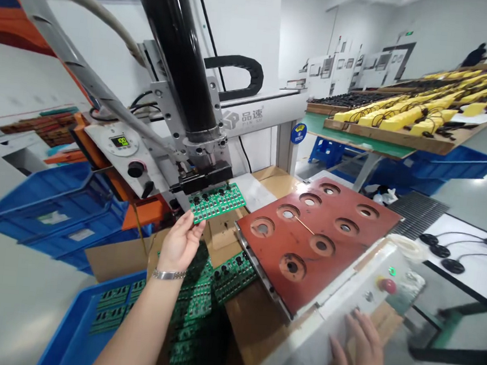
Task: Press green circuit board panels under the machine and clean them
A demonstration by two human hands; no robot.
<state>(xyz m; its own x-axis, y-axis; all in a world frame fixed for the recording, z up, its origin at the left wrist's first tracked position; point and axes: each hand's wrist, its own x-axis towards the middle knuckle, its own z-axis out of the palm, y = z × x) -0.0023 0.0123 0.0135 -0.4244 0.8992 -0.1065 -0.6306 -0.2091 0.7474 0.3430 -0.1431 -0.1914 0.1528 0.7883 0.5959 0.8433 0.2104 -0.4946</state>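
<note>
Nearest, the right hand lay on the side of the pale box, half open, its fingers loosely bent and apart, gripping nothing that showed; the red button was just beyond it. The left hand was nearly closed, thumb and fingertips pinching the near left corner of a green board. That board was held out just below the black clamp; whether the two touched could not be told.

The board looked light and stiff, fairly smooth at the rim, and easily harmed by bending or knocks to its small dark parts. Its bare edges seemed the best hold, ideally at two opposite ends, since a one-corner pinch could let it swing or tip. Fingers pressed on the parts would risk damage.

Below it lay more boards, closely piled, where edges might catch. The red plate, with its round recesses, sat to the right. Far off, yellow units lined a bench, and a person was beyond.
</note>
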